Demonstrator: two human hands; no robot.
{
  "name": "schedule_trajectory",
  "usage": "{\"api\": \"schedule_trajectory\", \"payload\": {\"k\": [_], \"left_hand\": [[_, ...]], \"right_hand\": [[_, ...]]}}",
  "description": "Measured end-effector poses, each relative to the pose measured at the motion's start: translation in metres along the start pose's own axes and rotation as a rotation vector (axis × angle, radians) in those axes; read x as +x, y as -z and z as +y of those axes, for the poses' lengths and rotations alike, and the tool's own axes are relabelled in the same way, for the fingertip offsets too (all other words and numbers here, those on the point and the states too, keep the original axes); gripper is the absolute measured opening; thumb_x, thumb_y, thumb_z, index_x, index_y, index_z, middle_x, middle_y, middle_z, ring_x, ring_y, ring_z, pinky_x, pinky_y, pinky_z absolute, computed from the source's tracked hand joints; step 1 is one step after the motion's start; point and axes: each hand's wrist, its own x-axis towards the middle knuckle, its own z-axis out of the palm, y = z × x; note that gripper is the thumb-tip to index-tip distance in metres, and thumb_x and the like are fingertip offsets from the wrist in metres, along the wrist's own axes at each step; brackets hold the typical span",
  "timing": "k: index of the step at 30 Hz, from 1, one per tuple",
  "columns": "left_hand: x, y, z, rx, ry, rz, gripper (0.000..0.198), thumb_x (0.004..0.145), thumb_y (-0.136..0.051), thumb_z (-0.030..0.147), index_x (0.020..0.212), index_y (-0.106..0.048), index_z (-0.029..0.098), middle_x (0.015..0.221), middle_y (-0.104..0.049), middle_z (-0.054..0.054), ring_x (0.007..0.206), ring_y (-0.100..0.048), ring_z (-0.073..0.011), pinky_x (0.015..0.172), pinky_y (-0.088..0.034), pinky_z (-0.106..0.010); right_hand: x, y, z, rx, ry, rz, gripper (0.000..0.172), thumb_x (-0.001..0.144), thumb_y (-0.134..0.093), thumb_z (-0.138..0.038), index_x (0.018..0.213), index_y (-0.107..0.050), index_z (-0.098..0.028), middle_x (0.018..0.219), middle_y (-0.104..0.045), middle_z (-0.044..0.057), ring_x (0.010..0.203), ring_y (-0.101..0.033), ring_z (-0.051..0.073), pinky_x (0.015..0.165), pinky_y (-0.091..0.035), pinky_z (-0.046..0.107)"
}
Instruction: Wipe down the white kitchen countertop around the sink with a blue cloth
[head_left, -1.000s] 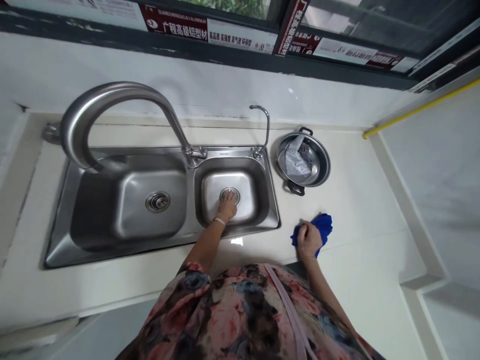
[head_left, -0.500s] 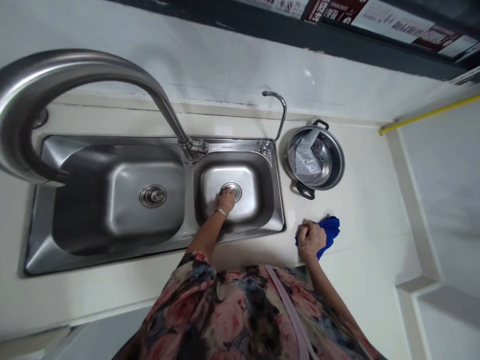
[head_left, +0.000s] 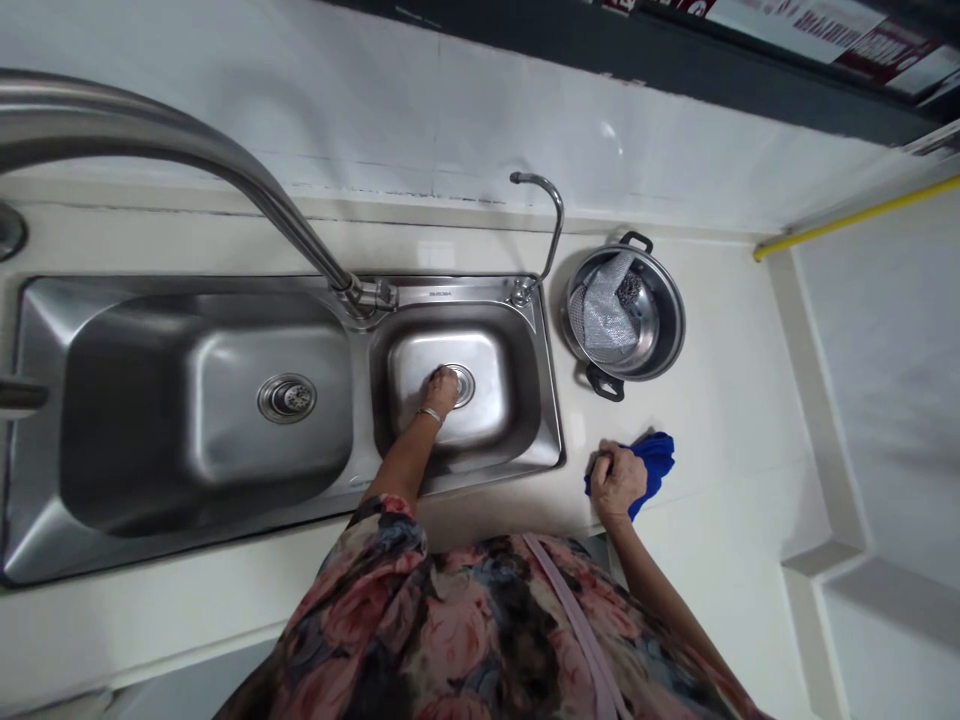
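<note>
My left hand reaches down into the small right basin of the steel double sink, fingers bunched on the round drain strainer. I cannot make out whether it grips the strainer or only touches it. My right hand rests on the pale counter right of the sink, closed around a crumpled blue cloth.
A steel pot with black handles stands on the counter right of the sink, holding a grey cloth and a scrubber. A big curved tap arches over the large left basin; a thin tap stands behind the small basin. A yellow pipe runs at right.
The view has shifted closer and leftward over the sink. My left hand stays on the small basin's drain, shifting slightly left over it; my right hand keeps hold of the blue cloth.
</note>
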Motion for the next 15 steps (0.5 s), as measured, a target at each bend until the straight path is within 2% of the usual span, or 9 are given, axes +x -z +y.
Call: {"api": "schedule_trajectory", "payload": {"k": [5,9,13,15], "left_hand": [[-0.010,0.003,0.000,-0.035,-0.013,0.031,0.046,0.090,-0.056,0.013,0.136,-0.062,0.010,0.148,-0.057,-0.025,0.137,-0.056,-0.0359,0.110,-0.052,-0.045],[-0.023,0.008,-0.009,-0.088,-0.012,0.071,0.038,0.090,-0.059,0.014,0.127,-0.066,0.015,0.141,-0.063,-0.020,0.127,-0.062,-0.0337,0.106,-0.054,-0.043],[-0.032,0.019,-0.016,-0.165,0.032,0.170,0.032,0.085,-0.066,0.015,0.116,-0.069,0.016,0.135,-0.067,-0.019,0.116,-0.067,-0.0314,0.100,-0.056,-0.041],[-0.033,0.029,-0.017,-0.217,0.061,0.249,0.027,0.083,-0.069,0.017,0.110,-0.070,0.016,0.128,-0.070,-0.017,0.113,-0.068,-0.0300,0.099,-0.056,-0.040]], "right_hand": [[-0.001,-0.001,0.001,-0.023,0.036,0.029,0.032,0.097,-0.044,-0.028,0.099,-0.075,-0.018,0.085,-0.069,0.010,0.081,-0.054,0.025,0.077,-0.037,0.038],[-0.001,-0.004,0.002,-0.046,0.035,0.039,0.032,0.097,-0.044,-0.029,0.100,-0.074,-0.018,0.085,-0.069,0.010,0.082,-0.055,0.026,0.077,-0.036,0.038],[0.000,-0.003,0.001,-0.039,0.031,0.040,0.031,0.096,-0.044,-0.028,0.098,-0.073,-0.019,0.083,-0.068,0.009,0.080,-0.054,0.025,0.077,-0.036,0.038],[0.000,0.001,0.003,0.014,0.081,0.028,0.030,0.096,-0.045,-0.028,0.101,-0.073,-0.019,0.085,-0.068,0.009,0.081,-0.054,0.025,0.078,-0.037,0.038]]}}
